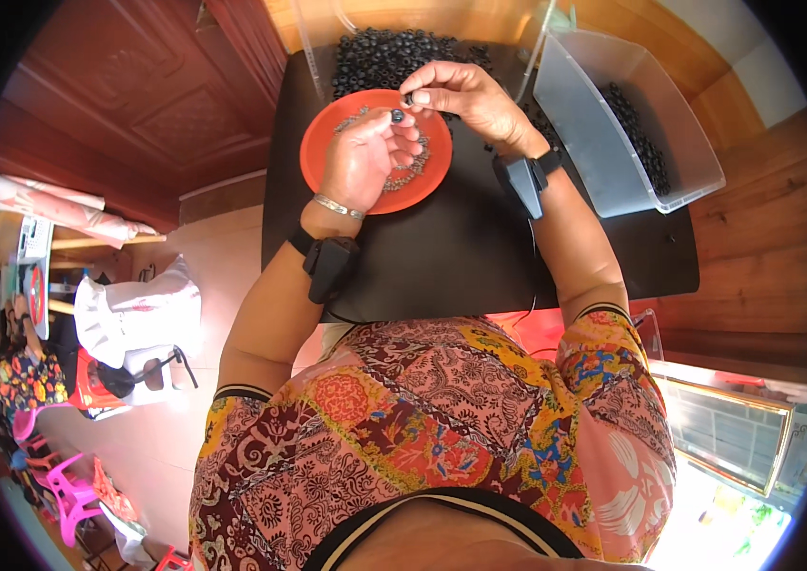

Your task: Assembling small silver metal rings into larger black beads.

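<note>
Over an orange-red plate (316, 164), my left hand (358, 164) is closed, palm up, with a small round black part (397, 115) between thumb and index finger. Its other fingers curl loosely. Just beyond it, my right hand (480, 103) pinches another small dark part (409, 98) in its fingertips; its exact kind is too small to tell. The two parts are close together but apart. Many small silvery metal pieces (415, 173) lie on the plate, partly hidden by my left hand. Behind the plate spreads a heap of small black ring-like parts (380, 59).
A translucent plastic bin (586, 143) at the right of the dark table (480, 247) holds more black parts (639, 143). Clear plastic walls stand around the heap. Left of me are a white sack (151, 305), pink stools (70, 500) and another person (28, 376).
</note>
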Available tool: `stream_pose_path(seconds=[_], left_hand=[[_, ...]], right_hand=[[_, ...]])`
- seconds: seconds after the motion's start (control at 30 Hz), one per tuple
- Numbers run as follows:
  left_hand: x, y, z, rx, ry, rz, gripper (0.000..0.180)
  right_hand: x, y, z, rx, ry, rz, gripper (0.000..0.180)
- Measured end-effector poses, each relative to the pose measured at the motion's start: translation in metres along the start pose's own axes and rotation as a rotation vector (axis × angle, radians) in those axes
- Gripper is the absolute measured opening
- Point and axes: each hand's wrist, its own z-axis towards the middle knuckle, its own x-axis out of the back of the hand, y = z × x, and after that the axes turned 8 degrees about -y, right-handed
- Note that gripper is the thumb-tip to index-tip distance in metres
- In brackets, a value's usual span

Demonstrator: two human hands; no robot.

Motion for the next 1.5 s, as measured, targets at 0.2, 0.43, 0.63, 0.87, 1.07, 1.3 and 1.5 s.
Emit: stream_pose_path(seconds=[0.2,0.43,0.63,0.87,1.07,1.3,1.5], left_hand=[[-0.001,0.000,0.000,-0.034,-0.046,-0.043,0.028],[-0.004,0.002,-0.001,-0.046,-0.056,-0.034,0.028],[0.001,-0.001,0.000,-0.053,-0.041,-0.042,0.027],[0.000,-0.002,0.001,-0.039,0.036,-0.077,0.025],[-0.001,-0.001,-0.001,-0.041,0.061,-0.102,0.024],[0.006,-0.004,0.002,-0.041,0.107,-0.144,0.022],[0.006,-0.003,0.001,-0.043,0.127,-0.166,0.018]], right_hand=[[-0.006,0.006,0.001,0.029,0.013,0.030,0.017],[-0.008,0.008,0.002,0.008,0.050,0.052,0.016],[-0.014,0.004,0.004,0.002,0.090,0.006,0.016],[-0.019,0.013,0.007,0.051,0.108,-0.057,0.014],[-0.028,0.014,0.007,0.025,0.165,-0.166,0.012],[-0.032,0.025,0.009,0.336,0.279,-0.747,0.021],[-0.038,0.023,0.009,0.481,0.337,-1.062,0.030]])
